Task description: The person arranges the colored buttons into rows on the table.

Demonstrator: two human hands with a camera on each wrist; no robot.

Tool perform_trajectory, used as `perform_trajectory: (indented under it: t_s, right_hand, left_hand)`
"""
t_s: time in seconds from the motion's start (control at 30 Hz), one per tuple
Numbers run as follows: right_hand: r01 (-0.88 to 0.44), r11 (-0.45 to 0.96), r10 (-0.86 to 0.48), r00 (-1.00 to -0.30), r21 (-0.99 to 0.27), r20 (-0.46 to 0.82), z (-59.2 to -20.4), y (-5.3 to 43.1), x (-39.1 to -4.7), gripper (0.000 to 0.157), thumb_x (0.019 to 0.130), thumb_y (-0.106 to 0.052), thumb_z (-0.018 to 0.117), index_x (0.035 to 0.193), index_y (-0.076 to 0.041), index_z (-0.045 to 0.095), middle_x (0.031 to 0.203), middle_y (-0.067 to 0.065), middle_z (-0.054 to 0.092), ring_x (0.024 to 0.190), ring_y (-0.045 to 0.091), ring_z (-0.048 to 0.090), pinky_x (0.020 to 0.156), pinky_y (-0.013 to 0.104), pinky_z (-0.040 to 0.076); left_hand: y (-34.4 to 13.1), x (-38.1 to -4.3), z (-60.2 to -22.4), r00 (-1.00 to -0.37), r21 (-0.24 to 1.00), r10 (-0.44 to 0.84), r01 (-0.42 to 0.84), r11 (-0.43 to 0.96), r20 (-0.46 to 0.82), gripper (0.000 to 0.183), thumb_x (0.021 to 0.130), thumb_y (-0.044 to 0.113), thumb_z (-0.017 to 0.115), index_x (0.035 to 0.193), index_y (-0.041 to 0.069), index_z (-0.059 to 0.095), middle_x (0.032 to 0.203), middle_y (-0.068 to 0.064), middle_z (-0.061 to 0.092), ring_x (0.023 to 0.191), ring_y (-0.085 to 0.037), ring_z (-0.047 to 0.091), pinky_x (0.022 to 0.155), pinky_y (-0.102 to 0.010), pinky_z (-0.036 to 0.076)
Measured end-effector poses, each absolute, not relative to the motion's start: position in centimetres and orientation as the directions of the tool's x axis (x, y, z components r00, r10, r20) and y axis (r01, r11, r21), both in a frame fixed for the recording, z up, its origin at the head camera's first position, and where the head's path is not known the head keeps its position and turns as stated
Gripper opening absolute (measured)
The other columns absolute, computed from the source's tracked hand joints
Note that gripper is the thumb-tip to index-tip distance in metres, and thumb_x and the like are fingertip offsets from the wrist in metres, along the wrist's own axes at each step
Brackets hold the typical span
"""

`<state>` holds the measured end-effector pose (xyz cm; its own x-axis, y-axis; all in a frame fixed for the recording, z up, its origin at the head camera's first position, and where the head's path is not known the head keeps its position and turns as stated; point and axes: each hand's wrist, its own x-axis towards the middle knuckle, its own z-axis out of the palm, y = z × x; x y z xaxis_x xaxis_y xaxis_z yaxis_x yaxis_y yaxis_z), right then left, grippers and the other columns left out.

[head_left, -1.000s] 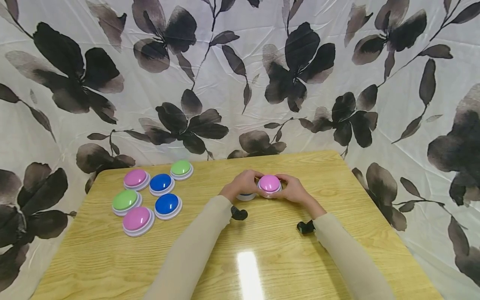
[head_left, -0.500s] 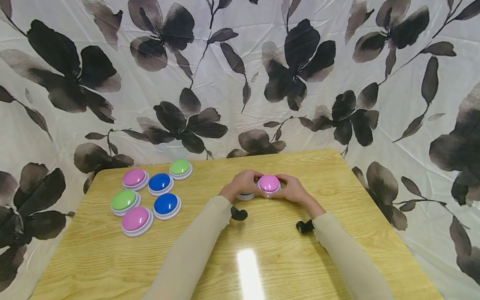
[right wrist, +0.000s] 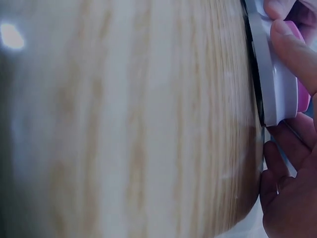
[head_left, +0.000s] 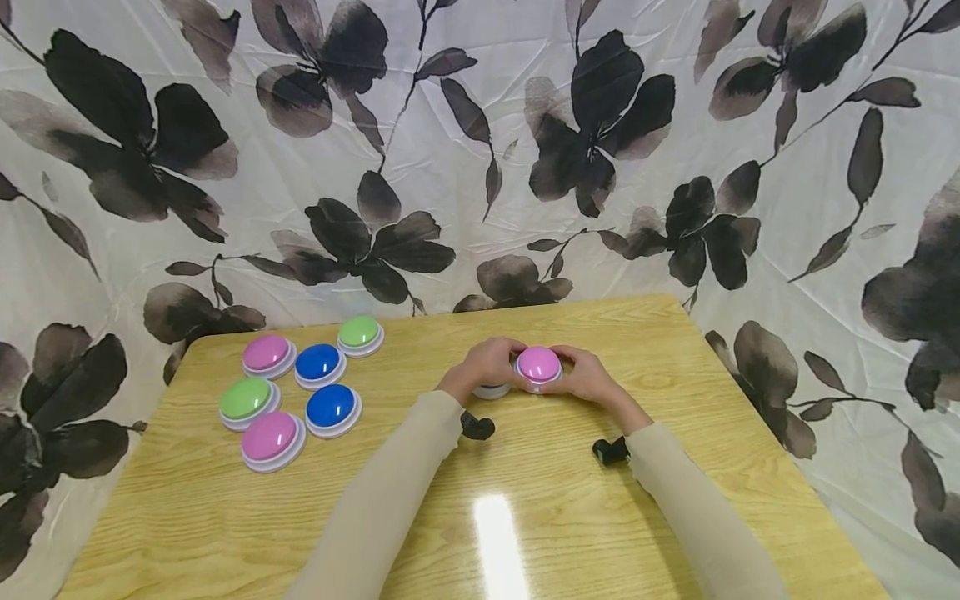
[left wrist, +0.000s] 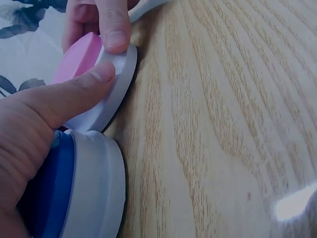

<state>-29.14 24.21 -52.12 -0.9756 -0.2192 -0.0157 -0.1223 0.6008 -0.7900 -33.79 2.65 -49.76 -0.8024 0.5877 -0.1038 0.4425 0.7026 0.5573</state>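
A round pink push button (head_left: 538,364) with a white base sits toward the back of the table, right of its middle. My left hand (head_left: 487,367) holds its left side, and my right hand (head_left: 588,379) grips the right side. Both thumbs press on the near edge of the white base, their tips close together in the left wrist view. Under my left palm is a blue push button (left wrist: 49,193), mostly hidden in the head view, its base right beside the pink one's. The right wrist view shows the pink button's white base (right wrist: 282,91) low at the tabletop, fingers around it.
Several more push buttons stand at the table's left: pink (head_left: 266,353) (head_left: 270,437), green (head_left: 245,398) (head_left: 359,332) and blue (head_left: 318,362) (head_left: 331,406). A floral cloth (head_left: 480,150) hangs behind the wooden table (head_left: 480,467). Black wrist cameras (head_left: 477,426) jut from the sleeves.
Both hands keep their hold on the pink button in the same place. Only the head view shifts very slightly.
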Motion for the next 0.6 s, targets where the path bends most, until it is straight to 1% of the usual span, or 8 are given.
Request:
perform_trajectory:
  t_s: [0.13,0.23,0.33,0.43,0.6]
  right_hand:
    - [-0.123,0.588,-0.224,-0.974,-0.799,-0.015,-52.1,24.1,-29.2,0.084,0.067,-0.028,0.091,0.137,-0.003,0.052,0.136,0.015,0.053,0.13,0.031,0.043,0.111,0.05,0.026]
    - [-0.116,0.593,-0.22,-0.975,-0.797,-0.022,-52.1,23.9,-29.3,0.085,0.066,-0.028,0.092,0.137,-0.002,0.052,0.136,0.016,0.053,0.13,0.031,0.042,0.111,0.049,0.026]
    - [-0.113,0.602,-0.219,-0.975,-0.791,-0.028,-52.1,23.9,-29.3,0.086,0.066,-0.029,0.092,0.137,-0.001,0.051,0.136,0.017,0.052,0.13,0.032,0.042,0.111,0.049,0.026]
    - [-0.11,0.609,-0.219,-0.975,-0.786,-0.033,-52.0,23.8,-29.3,0.087,0.067,-0.03,0.091,0.137,0.0,0.05,0.137,0.018,0.052,0.13,0.033,0.042,0.11,0.05,0.027]
    - [-0.112,0.615,-0.223,-0.974,-0.78,-0.036,-51.9,23.8,-29.2,0.087,0.067,-0.029,0.091,0.137,0.001,0.049,0.138,0.019,0.051,0.131,0.034,0.041,0.111,0.05,0.027]
  left_hand:
    - [2.3,-33.9,-49.4,-0.787,0.53,0.607,0.472,0.705,-0.107,0.082,0.07,0.049,0.084,0.137,0.012,0.056,0.129,-0.003,0.06,0.115,-0.018,0.056,0.096,-0.036,0.045]
    - [1.4,-33.9,-49.1,-0.791,0.53,0.603,0.469,0.707,-0.104,0.082,0.072,0.046,0.084,0.14,0.011,0.053,0.133,-0.005,0.058,0.119,-0.02,0.054,0.098,-0.036,0.044]
    - [0.3,-33.8,-49.1,-0.806,0.574,0.585,0.437,0.692,-0.092,0.082,0.073,0.048,0.082,0.141,0.012,0.052,0.135,-0.005,0.056,0.12,-0.02,0.053,0.098,-0.036,0.045]
    - [-0.9,-33.5,-49.4,-0.82,0.645,0.568,0.401,0.651,-0.064,0.08,0.076,0.046,0.081,0.141,0.01,0.051,0.135,-0.006,0.055,0.121,-0.022,0.051,0.098,-0.037,0.046]
    - [-2.7,-32.8,-50.1,-0.838,0.702,0.546,0.395,0.593,0.01,0.074,0.08,0.042,0.079,0.14,0.008,0.051,0.137,-0.006,0.052,0.124,-0.024,0.049,0.1,-0.038,0.044]
